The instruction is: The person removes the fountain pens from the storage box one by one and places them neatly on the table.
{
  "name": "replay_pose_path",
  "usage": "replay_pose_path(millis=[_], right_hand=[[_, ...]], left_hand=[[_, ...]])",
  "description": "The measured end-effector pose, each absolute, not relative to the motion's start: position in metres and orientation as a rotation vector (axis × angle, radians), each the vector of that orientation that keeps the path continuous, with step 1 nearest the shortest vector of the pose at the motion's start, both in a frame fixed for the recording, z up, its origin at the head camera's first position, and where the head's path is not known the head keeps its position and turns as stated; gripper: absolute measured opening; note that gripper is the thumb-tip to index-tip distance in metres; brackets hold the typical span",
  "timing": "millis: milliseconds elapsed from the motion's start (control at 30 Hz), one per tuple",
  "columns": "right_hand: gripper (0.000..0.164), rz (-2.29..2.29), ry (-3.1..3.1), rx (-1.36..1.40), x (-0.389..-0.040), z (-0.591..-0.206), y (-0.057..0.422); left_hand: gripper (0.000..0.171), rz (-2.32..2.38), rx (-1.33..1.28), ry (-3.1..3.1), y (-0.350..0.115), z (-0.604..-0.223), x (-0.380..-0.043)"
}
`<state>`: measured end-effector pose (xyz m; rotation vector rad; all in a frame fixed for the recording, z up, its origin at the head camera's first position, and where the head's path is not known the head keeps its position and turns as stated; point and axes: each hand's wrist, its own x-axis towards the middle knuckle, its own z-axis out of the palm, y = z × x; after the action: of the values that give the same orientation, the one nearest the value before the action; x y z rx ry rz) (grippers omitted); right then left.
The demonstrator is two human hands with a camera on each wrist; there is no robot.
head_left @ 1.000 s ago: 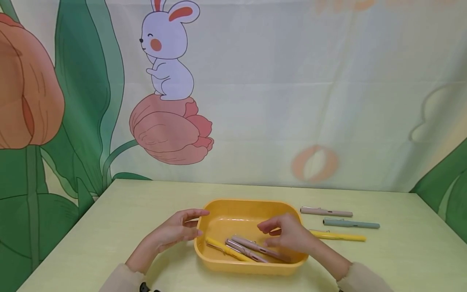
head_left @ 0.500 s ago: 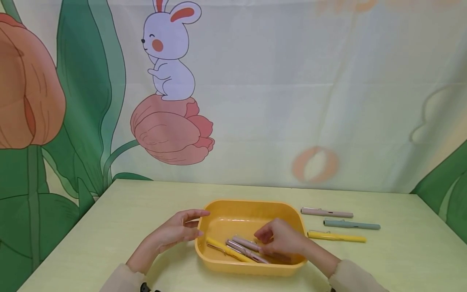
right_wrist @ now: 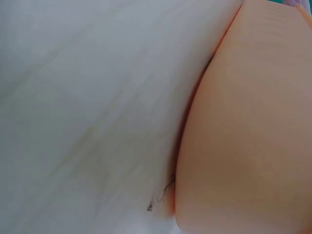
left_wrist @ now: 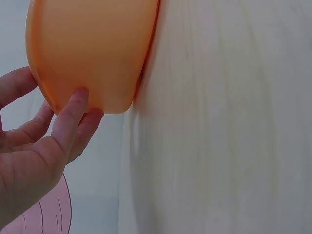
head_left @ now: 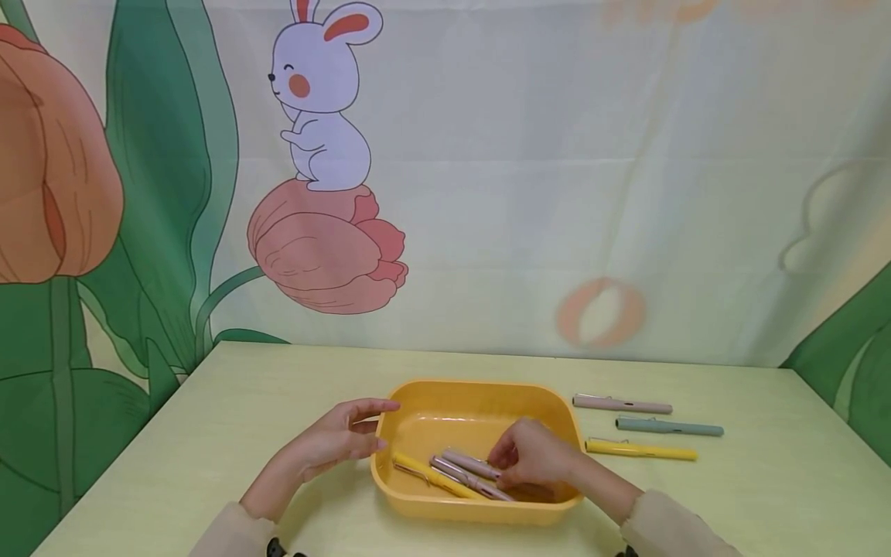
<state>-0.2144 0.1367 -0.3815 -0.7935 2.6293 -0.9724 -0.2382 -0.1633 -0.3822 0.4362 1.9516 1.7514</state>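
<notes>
A yellow plastic tray [head_left: 480, 510] stands on the table with pens lying inside. My left hand [head_left: 334, 437] grips its left end. In the left wrist view the fingers [left_wrist: 72, 117] of that hand press the tray's outer wall [left_wrist: 92, 48] and reach its rim. My right hand [head_left: 532, 455] is down inside the tray, pinching a pinkish pen [head_left: 469, 463] around its middle; the hand covers part of that pen. Beside it lie another pinkish pen [head_left: 473, 483] and a yellow pen [head_left: 431, 473]. The right wrist view shows only the tray's outside [right_wrist: 243, 136], with the hand hidden.
Right of the tray, a pink pen [head_left: 623, 404], a grey-green pen [head_left: 670, 426] and a yellow pen [head_left: 642, 449] lie roughly parallel on the pale table [head_left: 278, 387]. A printed curtain [head_left: 487, 193] hangs behind the table.
My right hand has moved down and slightly left into the tray and taken hold of the pinkish pen. The left hand has stayed at the tray's end.
</notes>
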Motion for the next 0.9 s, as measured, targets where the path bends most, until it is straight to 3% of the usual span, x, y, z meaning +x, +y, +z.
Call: replay_pose_path(millis=[900], right_hand=[[0.010, -0.943, 2.734, -0.892, -0.2126, -0.3783, 0.1351]], left_hand=[[0.054, 1.746, 0.423, 1.963, -0.1627, -0.3804, -0.2370]])
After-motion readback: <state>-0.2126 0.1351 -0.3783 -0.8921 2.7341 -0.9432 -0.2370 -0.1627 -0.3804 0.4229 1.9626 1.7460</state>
